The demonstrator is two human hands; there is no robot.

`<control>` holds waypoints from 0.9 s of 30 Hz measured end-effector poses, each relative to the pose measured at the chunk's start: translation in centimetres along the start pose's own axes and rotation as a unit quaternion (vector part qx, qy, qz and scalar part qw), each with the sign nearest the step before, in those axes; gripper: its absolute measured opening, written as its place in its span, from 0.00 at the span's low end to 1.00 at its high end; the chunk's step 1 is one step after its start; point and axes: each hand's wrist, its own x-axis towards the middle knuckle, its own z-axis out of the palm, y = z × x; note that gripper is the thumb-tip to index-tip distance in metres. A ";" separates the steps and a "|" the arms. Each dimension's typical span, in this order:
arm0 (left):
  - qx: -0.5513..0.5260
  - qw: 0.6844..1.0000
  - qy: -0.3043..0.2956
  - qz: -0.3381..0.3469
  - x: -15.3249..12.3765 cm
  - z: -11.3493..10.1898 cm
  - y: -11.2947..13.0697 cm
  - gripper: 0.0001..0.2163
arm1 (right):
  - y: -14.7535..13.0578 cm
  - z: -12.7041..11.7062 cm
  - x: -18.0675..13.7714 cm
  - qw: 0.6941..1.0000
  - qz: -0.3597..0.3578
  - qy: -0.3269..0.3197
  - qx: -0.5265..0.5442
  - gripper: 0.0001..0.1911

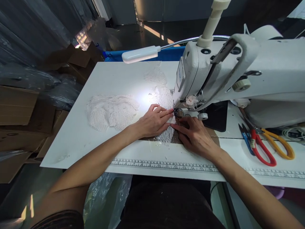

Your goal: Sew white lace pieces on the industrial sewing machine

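A strip of white lace (162, 94) lies under the needle area of a white sewing machine (190, 68), its near end hanging toward the table's front edge. My left hand (153, 122) rests flat on this lace, fingers stretched toward the presser foot (175, 111). On the other side, my right hand (196, 135) has bent fingers at the lace's right edge, the index fingertip close to my left thumb. The grip there is partly hidden. Another gathered piece of white lace (111, 111) lies to the left of my hands.
A lamp (141, 54) on a bendy neck lights the white table (78, 140). Red-and-yellow-handled scissors (264, 148), blue snips (247, 140) and a dark flat object (218, 117) lie right. A printed ruler (166, 165) runs along the front edge. Cardboard boxes (26, 124) stand left.
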 end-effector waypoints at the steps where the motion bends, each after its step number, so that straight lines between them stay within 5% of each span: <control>1: -0.003 1.000 0.002 0.003 0.0 0.1 -0.1 0.18 | -0.1 0.0 0.0 1.000 0.002 0.001 -0.004 0.22; 27: -0.001 0.998 0.062 -0.022 -0.3 0.8 0.6 0.16 | 0.0 0.2 -0.5 1.000 0.015 0.010 0.021 0.19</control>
